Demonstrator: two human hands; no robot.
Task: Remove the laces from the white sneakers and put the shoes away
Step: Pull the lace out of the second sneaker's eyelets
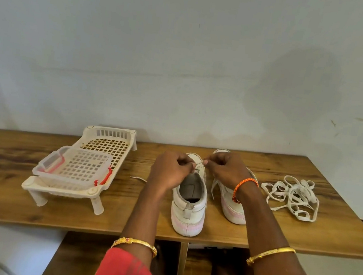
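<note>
Two white sneakers with pink soles stand heel-toward-me on the wooden table [8,196]. Over the left sneaker [189,207], my left hand [170,172] and my right hand [227,168] each pinch an end of a short taut stretch of its lace [200,162]. A loose end of that lace [139,179] trails on the table to the left. The right sneaker [234,205] is partly hidden behind my right wrist. A loose white lace [292,196] lies in a tangled pile to the right of the shoes.
A white plastic slotted rack on short legs [105,151] stands at the left, with a clear lidded box with red clips [71,167] resting on it. A wall rises right behind the table. Below the front edge are open shelf compartments [196,269].
</note>
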